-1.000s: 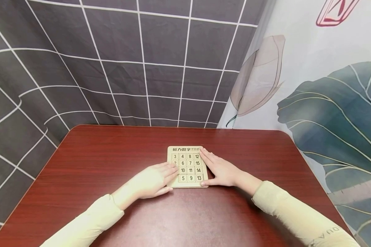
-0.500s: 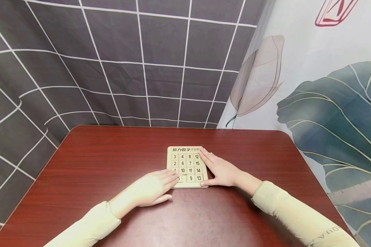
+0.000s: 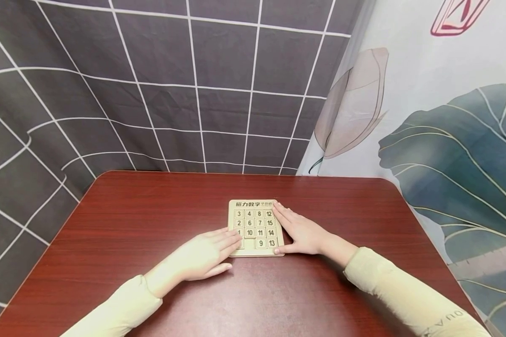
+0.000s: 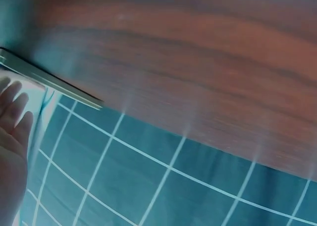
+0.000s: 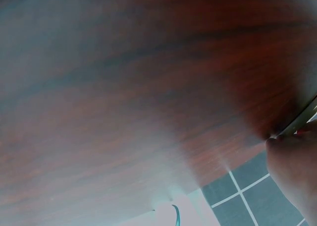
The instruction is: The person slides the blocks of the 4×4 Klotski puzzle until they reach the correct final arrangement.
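A pale number slide puzzle lies flat on the dark red table, with Chinese lettering along its top. My left hand comes in from the left with straight fingers. Its fingertips rest on the lower left tiles, partly covering the 1 and hiding the tile beneath it. A bare slot shows below the 10. My right hand steadies the right side, fingers straight toward the upper corner and thumb at the lower corner. The left wrist view shows the left fingers over the board's edge.
The wood-grain table has rounded far corners. Behind it hangs a dark grey curtain with white grid lines. A white curtain with large leaf and flower prints hangs at the right.
My left fingers slid down from the left column's middle, then left with the 5 tile. The slot moved from the lower left corner to below the 10. The right hand stayed still.
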A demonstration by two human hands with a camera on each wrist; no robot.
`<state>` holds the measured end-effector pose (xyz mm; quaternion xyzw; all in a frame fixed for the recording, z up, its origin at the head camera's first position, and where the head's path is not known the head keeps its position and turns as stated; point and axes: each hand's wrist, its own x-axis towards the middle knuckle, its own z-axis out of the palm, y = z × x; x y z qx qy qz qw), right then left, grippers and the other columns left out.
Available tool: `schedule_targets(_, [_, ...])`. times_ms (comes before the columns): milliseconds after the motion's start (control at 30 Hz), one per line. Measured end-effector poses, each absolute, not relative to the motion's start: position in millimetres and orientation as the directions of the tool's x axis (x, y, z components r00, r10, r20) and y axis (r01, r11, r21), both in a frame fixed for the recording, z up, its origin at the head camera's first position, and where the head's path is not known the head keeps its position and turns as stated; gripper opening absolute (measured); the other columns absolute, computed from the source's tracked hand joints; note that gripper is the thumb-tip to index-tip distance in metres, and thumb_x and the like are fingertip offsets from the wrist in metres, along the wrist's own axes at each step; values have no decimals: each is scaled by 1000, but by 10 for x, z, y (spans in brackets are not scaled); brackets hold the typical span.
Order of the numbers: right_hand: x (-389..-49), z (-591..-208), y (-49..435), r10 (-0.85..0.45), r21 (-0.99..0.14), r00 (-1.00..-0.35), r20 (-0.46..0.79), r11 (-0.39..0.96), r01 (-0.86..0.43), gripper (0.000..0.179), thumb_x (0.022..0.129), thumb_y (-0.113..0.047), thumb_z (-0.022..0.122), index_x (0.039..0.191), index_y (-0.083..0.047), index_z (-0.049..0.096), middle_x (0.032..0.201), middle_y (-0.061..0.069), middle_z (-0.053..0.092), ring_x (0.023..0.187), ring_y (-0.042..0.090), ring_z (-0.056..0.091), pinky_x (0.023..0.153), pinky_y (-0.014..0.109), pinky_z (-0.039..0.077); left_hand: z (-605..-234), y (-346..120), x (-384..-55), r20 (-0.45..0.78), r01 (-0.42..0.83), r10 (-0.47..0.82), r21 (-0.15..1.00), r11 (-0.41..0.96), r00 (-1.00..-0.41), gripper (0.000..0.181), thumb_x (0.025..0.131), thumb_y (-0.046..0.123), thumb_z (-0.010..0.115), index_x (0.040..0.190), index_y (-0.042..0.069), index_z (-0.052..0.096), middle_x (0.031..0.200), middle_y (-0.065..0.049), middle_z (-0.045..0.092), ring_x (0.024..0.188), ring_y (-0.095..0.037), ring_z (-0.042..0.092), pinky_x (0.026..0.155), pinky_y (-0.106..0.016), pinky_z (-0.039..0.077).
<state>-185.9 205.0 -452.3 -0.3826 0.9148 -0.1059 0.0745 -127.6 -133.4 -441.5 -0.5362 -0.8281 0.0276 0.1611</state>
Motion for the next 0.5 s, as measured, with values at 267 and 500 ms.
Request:
schedule_targets(267, [-1855,-4526,2050,-716,-251,-696,-55,685,-684,114,91,-62,73,166,6,20,178,21,12,164,38,23,132,54,30,-4394,-1008,-1321,180,897,916,-206,390,-357,59,104,47,61,145,5,64,150,-10,65,143,-24,60,122,-38,48])
schedule_targets(500, [-1857,-4517,2053,-717,-253,-695,-53,682,-686,114,91,-61,73,166,7,20,178,22,12,164,38,22,132,54,30,-4409,-859,-1318,118,906,928,-200,372,-355,61,107,49,56,148,5,61,153,-10,62,145,-21,58,125,-36,45])
